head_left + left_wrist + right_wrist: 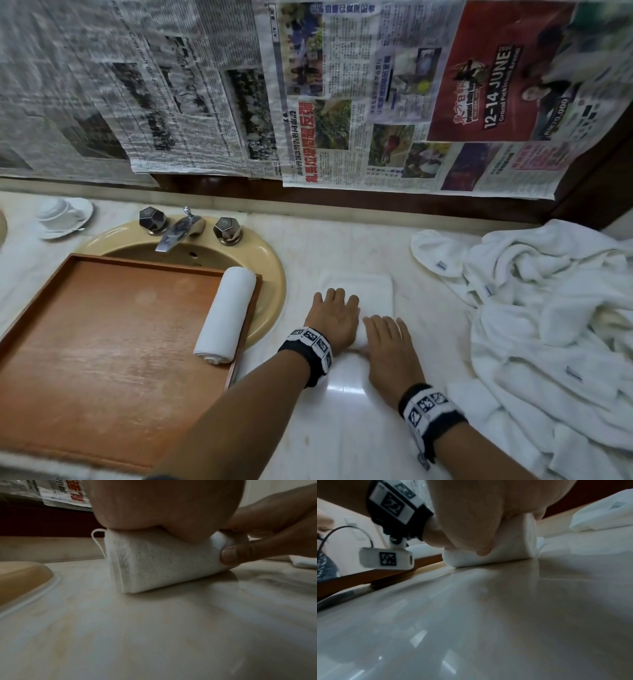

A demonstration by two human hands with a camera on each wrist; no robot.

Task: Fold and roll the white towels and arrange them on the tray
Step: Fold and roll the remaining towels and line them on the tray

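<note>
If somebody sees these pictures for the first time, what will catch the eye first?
Probably the two hands, left hand and right hand, pressing flat on a half-rolled white towel on the pale counter. Next, the wooden tray across the sink, with one rolled towel along its right edge, and the newspapers covering the wall.

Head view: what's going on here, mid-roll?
Yes. A person is rolling a folded white towel on the marble counter beside the sink. Left hand and right hand both press flat on the rolled near end; the far part lies unrolled. The right thumb is against the roll's end. One finished roll lies along the right edge of the wooden tray. A pile of unfolded towels waits at right.
</note>
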